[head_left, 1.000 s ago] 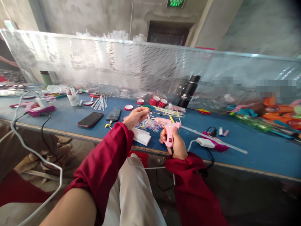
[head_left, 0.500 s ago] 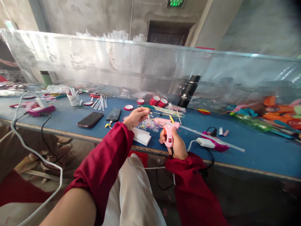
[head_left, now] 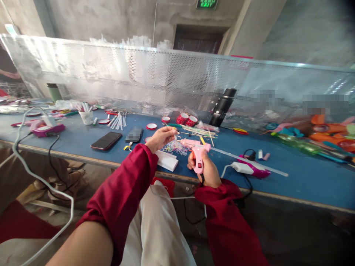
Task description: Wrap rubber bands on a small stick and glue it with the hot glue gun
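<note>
My right hand (head_left: 206, 168) is wrapped round the handle of a pink hot glue gun (head_left: 198, 155), its nozzle pointing left. A long translucent glue stick (head_left: 249, 161) sticks out of the gun's back end. My left hand (head_left: 163, 137) pinches a small, pale piece by its fingertips, just left of the nozzle; its kind is too small to tell. Beneath the nozzle lies a heap of thin, pastel-coloured bits (head_left: 177, 148). A white box-like object (head_left: 167, 161) rests close under my left hand, at the table's front edge.
On the blue table (head_left: 305, 181) stand a black bottle (head_left: 223, 107), red tape rolls (head_left: 183, 118) and a white cup of pens (head_left: 86, 116). A phone (head_left: 106, 140) lies left. A magenta power strip (head_left: 259, 170) sits right, with cords near my sleeve. Perforated metal panel (head_left: 155, 81) runs behind.
The glue gun has shifted very slightly in my right hand's grip, its glue stick's tail a little higher. My left hand stays in place, still pinching.
</note>
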The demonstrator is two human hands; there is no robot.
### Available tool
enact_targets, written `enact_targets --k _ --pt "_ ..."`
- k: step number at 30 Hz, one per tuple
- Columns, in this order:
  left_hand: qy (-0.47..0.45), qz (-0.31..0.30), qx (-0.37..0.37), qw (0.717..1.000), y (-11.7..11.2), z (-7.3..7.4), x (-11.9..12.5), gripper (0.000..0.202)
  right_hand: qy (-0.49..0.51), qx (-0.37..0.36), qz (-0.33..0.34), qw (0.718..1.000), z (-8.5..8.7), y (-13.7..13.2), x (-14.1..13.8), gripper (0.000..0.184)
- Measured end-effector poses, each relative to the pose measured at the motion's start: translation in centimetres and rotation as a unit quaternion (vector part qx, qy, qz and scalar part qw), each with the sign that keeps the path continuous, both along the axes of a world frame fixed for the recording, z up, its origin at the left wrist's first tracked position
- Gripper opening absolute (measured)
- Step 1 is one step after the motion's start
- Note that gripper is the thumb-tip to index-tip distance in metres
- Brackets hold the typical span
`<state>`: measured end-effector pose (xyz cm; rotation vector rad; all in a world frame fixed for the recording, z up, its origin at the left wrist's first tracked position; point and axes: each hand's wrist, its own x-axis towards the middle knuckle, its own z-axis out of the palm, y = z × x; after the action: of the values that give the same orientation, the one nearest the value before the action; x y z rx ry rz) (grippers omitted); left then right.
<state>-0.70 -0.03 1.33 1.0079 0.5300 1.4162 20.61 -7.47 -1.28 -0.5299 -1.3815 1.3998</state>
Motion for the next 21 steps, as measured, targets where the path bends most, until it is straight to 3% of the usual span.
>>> enact_targets --k 21 --pt "0.0 0.012 -0.006 1.0 -0.41 0.4 0.03 0.023 0.0 -0.01 -0.04 0.999 -0.14 0.23 -0.12 0.061"
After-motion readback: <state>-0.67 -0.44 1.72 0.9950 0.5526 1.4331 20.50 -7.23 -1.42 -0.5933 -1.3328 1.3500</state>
